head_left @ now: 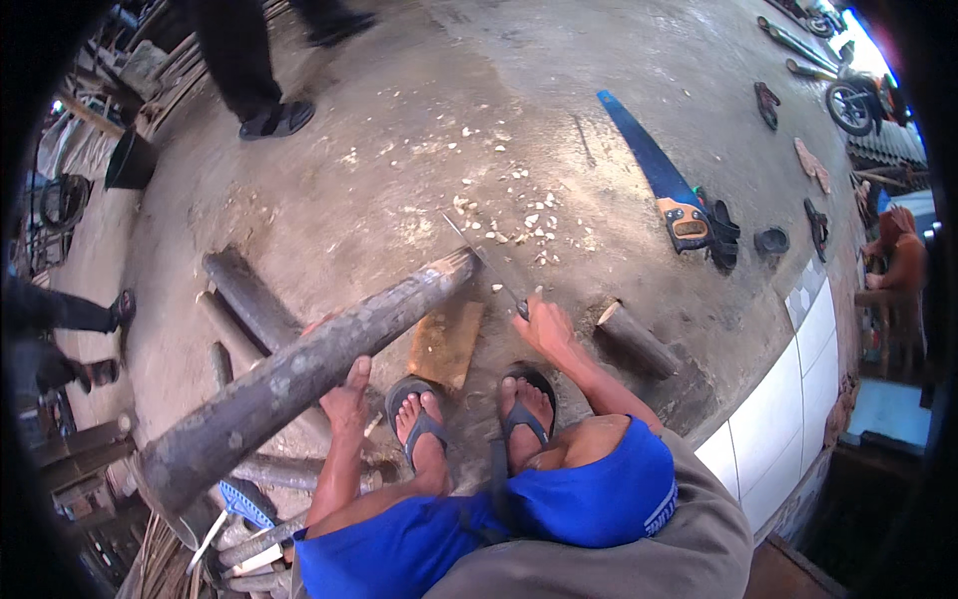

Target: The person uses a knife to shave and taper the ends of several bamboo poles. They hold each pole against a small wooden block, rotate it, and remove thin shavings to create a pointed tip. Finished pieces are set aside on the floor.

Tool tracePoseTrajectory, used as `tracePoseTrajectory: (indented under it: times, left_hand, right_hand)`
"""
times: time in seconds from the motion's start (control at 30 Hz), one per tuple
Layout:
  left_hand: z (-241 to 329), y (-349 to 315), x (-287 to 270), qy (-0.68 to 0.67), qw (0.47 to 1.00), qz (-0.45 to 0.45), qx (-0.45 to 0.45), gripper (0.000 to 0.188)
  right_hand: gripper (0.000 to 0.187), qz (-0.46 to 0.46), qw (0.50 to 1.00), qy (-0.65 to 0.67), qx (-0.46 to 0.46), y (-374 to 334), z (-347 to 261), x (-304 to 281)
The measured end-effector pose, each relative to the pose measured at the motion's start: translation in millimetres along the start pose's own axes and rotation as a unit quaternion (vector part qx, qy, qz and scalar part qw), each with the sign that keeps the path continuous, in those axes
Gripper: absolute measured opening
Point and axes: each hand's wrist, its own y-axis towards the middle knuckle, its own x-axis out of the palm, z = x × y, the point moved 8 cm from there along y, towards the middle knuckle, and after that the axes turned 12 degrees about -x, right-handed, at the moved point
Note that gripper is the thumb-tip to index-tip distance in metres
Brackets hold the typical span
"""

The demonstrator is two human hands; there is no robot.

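A long, thick log (329, 359) with mottled bark slants from the lower left up to the middle, its far end cut pale and narrower. My left hand (346, 404) is closed around the log's near side, thumb along the bark. My right hand (547, 331) grips the handle of a machete (493, 270), whose thin blade points up and left beside the log's cut end. Beneath that end lies a squared wooden block (445, 344), just ahead of my sandalled feet. Whether the blade touches the wood, I cannot tell.
Wood chips (529, 218) are scattered ahead. A handsaw (654, 175) with a blue blade lies right of them. Short logs (639, 339) (249, 295) flank my feet. Persons in dark trousers (235, 55) stand at the far left. White tiles (768, 429) edge the right side.
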Motion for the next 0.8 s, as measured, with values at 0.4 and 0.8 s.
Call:
tracePoseTrajectory:
  times: [0.4, 0.8]
  left_hand:
    - [119, 42, -31, -0.075, 0.986, 0.017, 0.146, 0.074]
    - [-43, 69, 23, 0.207, 0.968, -0.127, -0.055, 0.076]
  right_hand:
    - [0.041, 0.007, 0.995, 0.082, 0.047, -16, 58, 36]
    - [0.044, 0.013, 0.996, 0.084, 0.041, -14, 56, 39]
